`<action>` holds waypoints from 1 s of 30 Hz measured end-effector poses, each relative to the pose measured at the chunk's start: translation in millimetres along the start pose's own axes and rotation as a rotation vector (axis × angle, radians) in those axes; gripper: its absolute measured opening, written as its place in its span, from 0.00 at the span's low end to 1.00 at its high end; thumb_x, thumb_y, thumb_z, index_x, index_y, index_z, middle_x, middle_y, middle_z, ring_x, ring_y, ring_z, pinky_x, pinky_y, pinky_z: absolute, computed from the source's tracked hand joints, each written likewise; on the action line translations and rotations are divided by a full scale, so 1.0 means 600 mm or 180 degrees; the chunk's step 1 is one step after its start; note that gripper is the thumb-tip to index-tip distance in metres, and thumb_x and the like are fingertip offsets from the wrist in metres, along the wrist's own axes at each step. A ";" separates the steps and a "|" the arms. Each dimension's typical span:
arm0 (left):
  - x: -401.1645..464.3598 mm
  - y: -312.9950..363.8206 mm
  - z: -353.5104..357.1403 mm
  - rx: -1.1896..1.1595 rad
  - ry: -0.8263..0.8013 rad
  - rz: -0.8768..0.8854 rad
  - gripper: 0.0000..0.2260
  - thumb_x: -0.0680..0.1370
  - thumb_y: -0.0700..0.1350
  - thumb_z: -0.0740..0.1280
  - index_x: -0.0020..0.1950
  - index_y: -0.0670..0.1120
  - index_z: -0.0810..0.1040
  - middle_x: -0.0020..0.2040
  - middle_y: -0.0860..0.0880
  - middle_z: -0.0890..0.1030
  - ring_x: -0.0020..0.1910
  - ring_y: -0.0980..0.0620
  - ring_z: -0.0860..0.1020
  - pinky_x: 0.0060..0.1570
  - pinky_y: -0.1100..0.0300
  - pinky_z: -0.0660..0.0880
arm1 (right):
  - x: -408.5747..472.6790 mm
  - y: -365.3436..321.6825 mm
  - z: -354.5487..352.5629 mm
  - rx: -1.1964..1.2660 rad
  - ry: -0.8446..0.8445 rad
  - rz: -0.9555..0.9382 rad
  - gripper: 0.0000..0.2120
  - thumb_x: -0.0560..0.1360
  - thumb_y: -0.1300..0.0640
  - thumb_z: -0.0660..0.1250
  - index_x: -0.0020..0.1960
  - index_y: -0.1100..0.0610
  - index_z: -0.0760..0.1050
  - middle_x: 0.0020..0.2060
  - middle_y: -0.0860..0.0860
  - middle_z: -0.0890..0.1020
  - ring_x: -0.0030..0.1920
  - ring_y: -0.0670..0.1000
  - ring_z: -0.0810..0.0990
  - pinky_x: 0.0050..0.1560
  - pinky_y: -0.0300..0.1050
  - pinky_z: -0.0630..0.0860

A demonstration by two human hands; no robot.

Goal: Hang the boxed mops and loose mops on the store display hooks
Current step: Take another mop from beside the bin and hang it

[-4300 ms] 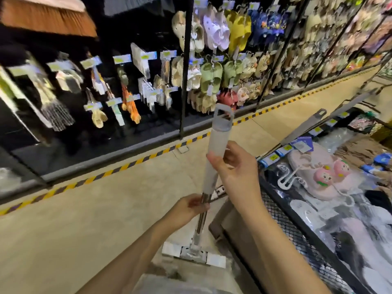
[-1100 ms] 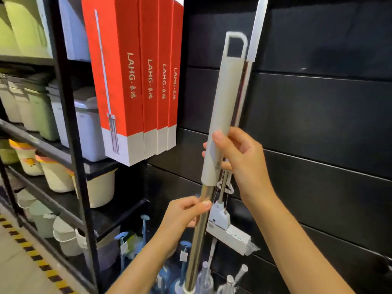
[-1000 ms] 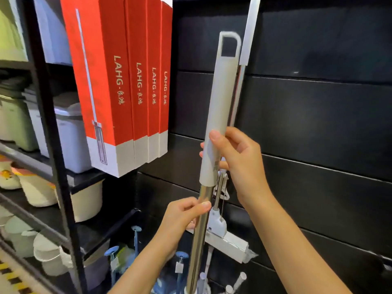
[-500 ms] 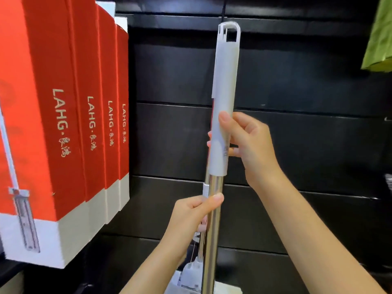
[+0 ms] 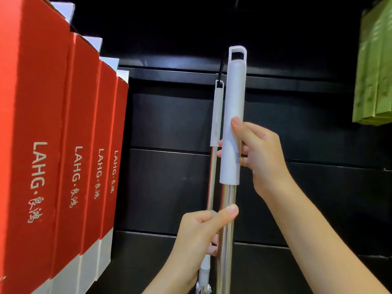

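At centre frame both hands grip the loose mop (image 5: 232, 132), right hand (image 5: 257, 154) on its grey sleeve, left hand (image 5: 198, 232) on the steel pole, needing its top loop (image 5: 237, 54) threaded onto the hook (image 5: 221, 68).

The scene is lit brightly from the front, while the black slatted wall panel (image 5: 297, 124) above the hands is lost in deep shadow. Glare is seen on the shiny steel mop pole (image 5: 228, 230). Edges are bent by wide-angle distortion; the green packaging (image 5: 375, 71) is blurred.
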State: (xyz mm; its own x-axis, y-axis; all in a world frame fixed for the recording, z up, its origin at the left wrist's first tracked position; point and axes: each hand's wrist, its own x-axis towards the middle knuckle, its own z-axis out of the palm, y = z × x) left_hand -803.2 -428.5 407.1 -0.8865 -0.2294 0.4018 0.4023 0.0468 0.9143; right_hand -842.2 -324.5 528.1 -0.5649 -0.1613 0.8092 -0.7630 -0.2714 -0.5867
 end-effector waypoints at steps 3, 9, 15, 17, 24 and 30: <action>0.011 0.020 0.006 -0.0058 -0.0059 0.0104 0.30 0.58 0.67 0.69 0.36 0.40 0.78 0.28 0.50 0.73 0.26 0.60 0.74 0.30 0.71 0.73 | 0.020 -0.009 0.001 -0.0044 -0.0006 -0.0032 0.12 0.77 0.49 0.65 0.39 0.53 0.79 0.34 0.50 0.84 0.36 0.52 0.85 0.37 0.46 0.83; 0.030 0.041 0.011 -0.0116 -0.0120 0.0245 0.34 0.59 0.68 0.70 0.39 0.36 0.78 0.34 0.44 0.74 0.32 0.51 0.75 0.38 0.60 0.78 | 0.050 -0.022 -0.003 0.0062 -0.0033 -0.0180 0.15 0.77 0.50 0.66 0.41 0.62 0.78 0.32 0.50 0.82 0.37 0.53 0.84 0.35 0.45 0.83; 0.044 0.082 0.017 -0.0184 -0.0151 0.0440 0.30 0.59 0.67 0.71 0.37 0.39 0.80 0.29 0.48 0.75 0.27 0.56 0.76 0.36 0.62 0.78 | 0.077 -0.055 -0.003 -0.0018 -0.0032 -0.0341 0.17 0.77 0.49 0.65 0.44 0.64 0.78 0.37 0.59 0.84 0.31 0.51 0.83 0.32 0.42 0.81; 0.047 0.095 0.019 -0.0218 -0.0102 0.0484 0.33 0.58 0.66 0.71 0.40 0.35 0.81 0.30 0.47 0.76 0.27 0.55 0.77 0.35 0.63 0.78 | 0.087 -0.066 -0.002 -0.0009 -0.0049 -0.0378 0.15 0.77 0.48 0.65 0.42 0.60 0.79 0.35 0.57 0.84 0.30 0.51 0.83 0.33 0.44 0.82; 0.055 0.129 0.022 -0.0314 -0.0167 0.0658 0.23 0.59 0.65 0.72 0.33 0.45 0.81 0.27 0.50 0.77 0.27 0.55 0.77 0.33 0.63 0.78 | 0.115 -0.091 0.000 -0.0002 -0.0054 -0.0565 0.13 0.77 0.48 0.64 0.38 0.55 0.77 0.29 0.49 0.83 0.30 0.49 0.83 0.35 0.48 0.83; 0.057 0.141 0.019 -0.0347 -0.0186 0.0751 0.20 0.61 0.64 0.72 0.31 0.46 0.81 0.29 0.49 0.76 0.27 0.55 0.76 0.33 0.62 0.77 | 0.126 -0.095 0.005 0.0057 -0.0047 -0.0610 0.14 0.78 0.49 0.64 0.39 0.57 0.77 0.33 0.54 0.82 0.31 0.50 0.83 0.37 0.49 0.84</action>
State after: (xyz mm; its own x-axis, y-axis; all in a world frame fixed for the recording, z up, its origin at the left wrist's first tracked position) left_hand -802.2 -421.2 498.9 -0.7757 -0.1681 0.6083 0.6188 -0.0134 0.7855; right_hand -840.3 -323.9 622.9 -0.4050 -0.1188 0.9066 -0.8504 -0.3153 -0.4212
